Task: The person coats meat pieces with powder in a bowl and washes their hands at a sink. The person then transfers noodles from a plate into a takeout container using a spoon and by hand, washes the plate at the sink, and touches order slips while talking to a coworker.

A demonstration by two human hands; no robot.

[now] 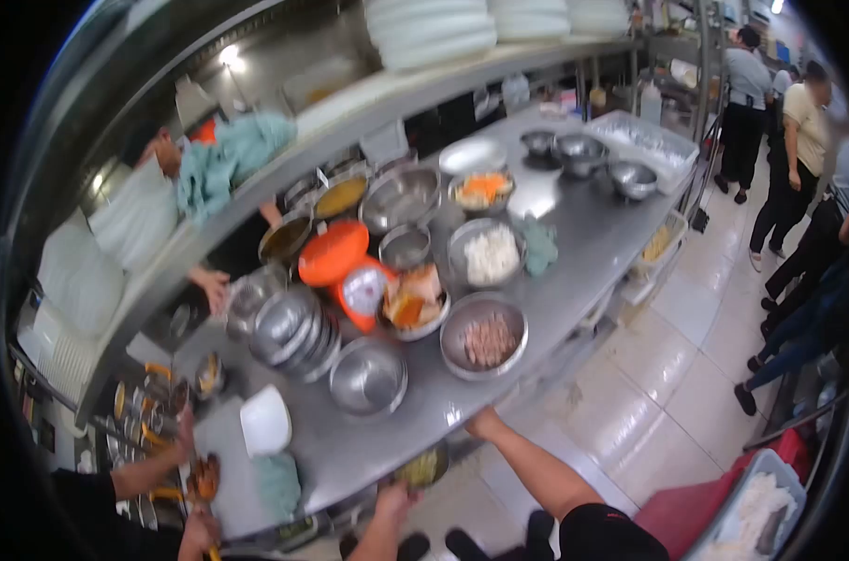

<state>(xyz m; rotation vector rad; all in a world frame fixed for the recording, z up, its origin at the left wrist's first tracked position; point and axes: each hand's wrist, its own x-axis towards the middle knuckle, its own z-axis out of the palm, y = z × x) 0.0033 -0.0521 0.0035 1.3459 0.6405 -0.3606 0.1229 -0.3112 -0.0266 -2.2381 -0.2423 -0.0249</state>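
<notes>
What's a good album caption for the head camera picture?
So many bowls: left hand beside greenish food, right hand at the edge of a metal table.

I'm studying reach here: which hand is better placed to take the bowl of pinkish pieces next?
Probably the right hand: it's at the edge of the table, nearer that bowl. The left hand is farther off, beside yellowish-green food.

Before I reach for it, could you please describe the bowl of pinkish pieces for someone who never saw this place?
Find the steel table, then the right hand at its edge. Just beyond that hand stands a metal bowl. Its pinkish pieces set it apart from the empty bowl to its left and the bowl of white food behind it.
</notes>
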